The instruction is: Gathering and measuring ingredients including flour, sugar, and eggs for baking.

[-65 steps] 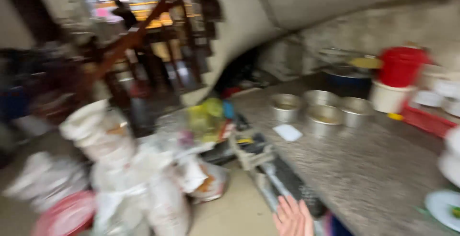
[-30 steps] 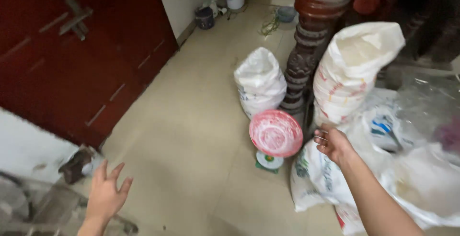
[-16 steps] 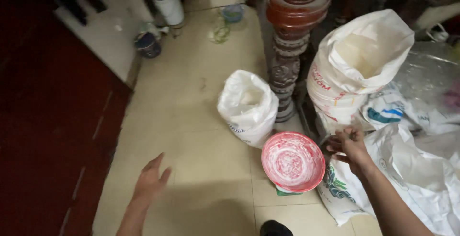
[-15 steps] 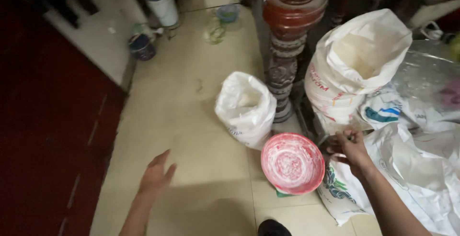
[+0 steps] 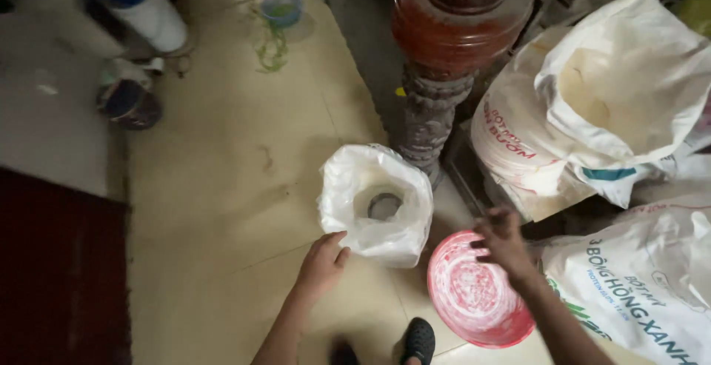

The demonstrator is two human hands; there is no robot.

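A small white plastic sack stands open on the tiled floor, with a round metal cup visible inside it. My left hand reaches to its lower left edge, fingertips touching or almost touching the plastic, holding nothing. A red and white plastic basin leans tilted beside the sack on the right. My right hand hovers over the basin's upper rim with fingers spread; whether it touches the rim is unclear.
A carved dark wooden post rises just behind the sack. Large white sacks crowd the right side, another at lower right. A blue and white container and small pots stand at the upper left. My dark shoe is below.
The view has closed in on the small sack. My left hand moved right and up to the sack's edge. My right hand shifted from the big sack to above the basin.
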